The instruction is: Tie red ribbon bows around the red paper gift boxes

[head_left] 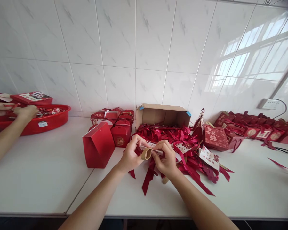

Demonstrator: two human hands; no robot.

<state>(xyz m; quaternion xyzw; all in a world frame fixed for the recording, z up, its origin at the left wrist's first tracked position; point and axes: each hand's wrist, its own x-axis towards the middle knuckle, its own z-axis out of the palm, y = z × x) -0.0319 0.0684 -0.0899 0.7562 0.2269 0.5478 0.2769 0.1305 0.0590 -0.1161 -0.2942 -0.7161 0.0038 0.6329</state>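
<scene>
My left hand (132, 155) and my right hand (165, 158) meet over the table's middle, fingers pinched round a tan looped strap (146, 154) and a pale printed card (147, 145) beside it. Beneath and behind them spreads a heap of dark red ribbons (194, 172) with printed tags. Behind the heap an open cardboard box (163, 116) lies facing me with ribbons spilling out. A plain red box with a folded top (98, 147) stands upright to the left of my left hand.
Small red gift boxes (121, 132) cluster behind the plain one. At right stand red bags (216, 137) and rows of boxes (256, 127). Another person's hands (26, 111) work over a red basin (60, 119) at far left. A socket strip (270, 103) is on the tiled wall.
</scene>
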